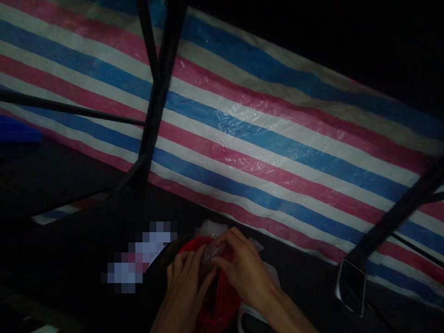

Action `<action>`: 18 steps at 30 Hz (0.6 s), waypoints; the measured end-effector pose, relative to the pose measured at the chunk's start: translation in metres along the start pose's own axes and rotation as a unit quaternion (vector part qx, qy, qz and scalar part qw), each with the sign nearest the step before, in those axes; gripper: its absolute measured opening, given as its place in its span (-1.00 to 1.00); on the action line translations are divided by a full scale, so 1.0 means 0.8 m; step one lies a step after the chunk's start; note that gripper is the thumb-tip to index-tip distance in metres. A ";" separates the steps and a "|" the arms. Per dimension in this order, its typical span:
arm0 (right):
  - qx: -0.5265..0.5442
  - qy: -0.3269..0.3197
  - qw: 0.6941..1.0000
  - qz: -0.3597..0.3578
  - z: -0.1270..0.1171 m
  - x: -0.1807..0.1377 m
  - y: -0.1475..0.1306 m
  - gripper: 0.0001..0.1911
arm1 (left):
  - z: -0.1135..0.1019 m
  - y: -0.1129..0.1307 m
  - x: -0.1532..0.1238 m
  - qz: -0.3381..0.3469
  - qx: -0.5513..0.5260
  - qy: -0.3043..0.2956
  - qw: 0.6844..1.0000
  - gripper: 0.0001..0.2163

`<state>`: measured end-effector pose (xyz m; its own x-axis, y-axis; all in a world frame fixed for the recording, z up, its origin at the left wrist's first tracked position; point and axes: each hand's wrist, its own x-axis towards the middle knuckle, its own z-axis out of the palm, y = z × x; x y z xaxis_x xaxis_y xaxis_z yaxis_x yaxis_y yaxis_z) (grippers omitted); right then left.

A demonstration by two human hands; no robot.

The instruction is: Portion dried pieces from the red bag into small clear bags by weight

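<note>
Above a red plastic bag, my two hands are close together over a piece of thin, clear plastic that looks like a small bag. My right hand pinches its upper right side between thumb and fingers. My left hand is curled round its left side, the thumb lower down near the red bag's opening. Dim light hides what lies inside the red bag. More crumpled clear plastic shows just behind my hands.
A white-rimmed device sits below my right wrist. Farther right, a dark-screened rectangular object leans by a slanted dark post. A striped plastic sheet hangs behind, crossed by a dark frame. A blue object is far left.
</note>
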<state>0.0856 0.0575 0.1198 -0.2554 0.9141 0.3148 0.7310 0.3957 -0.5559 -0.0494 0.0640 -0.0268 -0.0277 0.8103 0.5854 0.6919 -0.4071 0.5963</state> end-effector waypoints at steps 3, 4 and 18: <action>0.006 0.011 1.000 0.014 0.000 0.002 0.001 -0.75 | -0.001 -0.002 -0.001 -0.012 -0.020 -0.005 1.000 -0.59; 0.010 0.012 1.000 0.017 -0.001 0.004 0.001 -0.76 | -0.002 -0.004 -0.001 -0.019 -0.029 -0.008 0.999 -0.59; -0.191 -0.160 0.968 0.012 0.023 0.021 0.012 -0.78 | -0.051 0.006 -0.030 -0.204 -0.183 0.046 0.961 -0.51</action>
<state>0.0772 0.0787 0.1058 -0.3742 0.9272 0.0162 0.9043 0.3687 -0.2152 -0.0750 0.0250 -0.0155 -0.3171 0.9002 0.2986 0.3116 -0.1985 0.9292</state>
